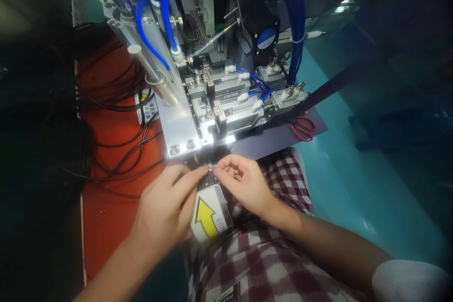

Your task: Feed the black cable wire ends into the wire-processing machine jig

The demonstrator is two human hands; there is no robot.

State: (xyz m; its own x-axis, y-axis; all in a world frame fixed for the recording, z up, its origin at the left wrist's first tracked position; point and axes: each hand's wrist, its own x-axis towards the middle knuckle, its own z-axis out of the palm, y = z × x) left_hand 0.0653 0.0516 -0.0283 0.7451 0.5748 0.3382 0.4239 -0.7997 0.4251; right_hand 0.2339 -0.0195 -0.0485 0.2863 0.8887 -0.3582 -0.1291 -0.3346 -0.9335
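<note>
Thin coloured wires (213, 166) stretch between my two hands, just in front of the metal machine (184, 122). My left hand (168, 200) is closed, its index fingertip pressed at the left end of the wires; its other fingers are mostly hidden beneath. From the right, my right hand (244, 181) pinches the wires between thumb and index finger, with the remaining fingers curled. Below the fingertips sits a white plate with a yellow arrow (206, 217). Whatever the wires join to is too small and covered to make out.
Black cables (120, 144) lie looped over the orange surface (106, 217) at left. Blue air tubes (299, 19) arch above the machine. Red-handled scissors (303, 128) rest on a dark mat (269, 144) at right. A checkered cloth (255, 255) covers my lap.
</note>
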